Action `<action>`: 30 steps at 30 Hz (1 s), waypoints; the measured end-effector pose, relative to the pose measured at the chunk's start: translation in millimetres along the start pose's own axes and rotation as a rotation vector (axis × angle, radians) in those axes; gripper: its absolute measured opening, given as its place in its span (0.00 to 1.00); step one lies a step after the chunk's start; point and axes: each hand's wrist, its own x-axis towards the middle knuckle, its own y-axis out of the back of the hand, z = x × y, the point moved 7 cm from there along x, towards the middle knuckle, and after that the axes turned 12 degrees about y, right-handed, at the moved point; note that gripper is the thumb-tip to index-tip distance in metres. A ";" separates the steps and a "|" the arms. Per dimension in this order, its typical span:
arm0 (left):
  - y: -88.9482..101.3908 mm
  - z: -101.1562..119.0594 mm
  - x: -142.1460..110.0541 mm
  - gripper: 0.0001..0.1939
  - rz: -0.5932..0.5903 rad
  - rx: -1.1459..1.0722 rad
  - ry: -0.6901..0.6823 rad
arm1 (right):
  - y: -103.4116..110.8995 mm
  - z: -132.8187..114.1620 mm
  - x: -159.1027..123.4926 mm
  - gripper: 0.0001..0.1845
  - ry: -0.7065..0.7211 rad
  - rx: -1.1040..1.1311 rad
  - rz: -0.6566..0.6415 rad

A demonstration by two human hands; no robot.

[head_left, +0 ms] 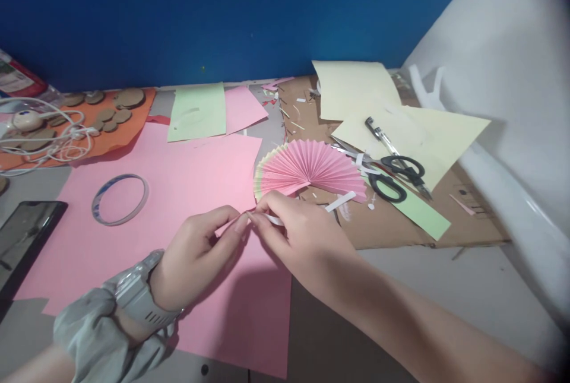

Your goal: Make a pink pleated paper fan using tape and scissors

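My left hand (196,252), with a grey watch and a scrunchie at the wrist, pinches a narrow piece of pink paper (225,227). Its fingertips meet those of my right hand (305,231), which are closed on a thin white strip (274,220). Both hands are over a large pink sheet (196,169). Just beyond my right hand a pleated paper fan (312,163) lies spread, pink with a yellow-green part at its left. Another white strip end (341,201) shows beside the right hand; whether it joins the held strip is hidden.
Black-handled scissors (387,187), a pen (383,136) and pale yellow sheets (436,130) lie on cardboard (481,222) at right. A tape roll (145,193) rests on the pink sheet. Left are a phone (29,240), a white cable (73,148) and an orange sheet (138,122).
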 end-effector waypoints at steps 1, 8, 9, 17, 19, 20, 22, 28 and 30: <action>-0.6 -2.0 0.2 0.16 -0.015 -0.042 0.023 | 0.5 1.1 0.5 0.09 -0.008 0.001 0.002; -2.3 -7.9 1.7 0.16 -0.086 -0.150 0.092 | 5.5 7.6 0.7 0.10 -0.053 -0.004 0.023; -2.2 -7.9 2.0 0.16 -0.090 -0.159 0.095 | 5.9 7.9 0.3 0.10 -0.059 -0.007 0.019; -1.8 -8.9 4.1 0.16 -0.104 -0.244 0.112 | 12.1 9.9 -1.3 0.10 -0.118 -0.047 0.014; -1.0 -8.2 3.8 0.16 -0.105 -0.269 0.101 | 17.2 12.8 -1.9 0.09 -0.136 -0.040 0.051; -1.2 -7.7 3.5 0.16 -0.113 -0.278 0.096 | 19.8 14.2 -2.3 0.09 -0.137 -0.040 0.067; -2.2 -7.2 2.9 0.16 -0.137 -0.298 0.092 | 23.1 16.1 -3.1 0.10 -0.128 -0.033 0.075; -1.4 -7.2 3.3 0.16 -0.145 -0.346 0.093 | 21.4 14.6 -4.3 0.11 -0.061 -0.023 0.055; -0.1 -6.8 3.9 0.17 -0.133 -0.352 0.087 | 18.1 13.4 -3.9 0.12 -0.044 -0.020 0.044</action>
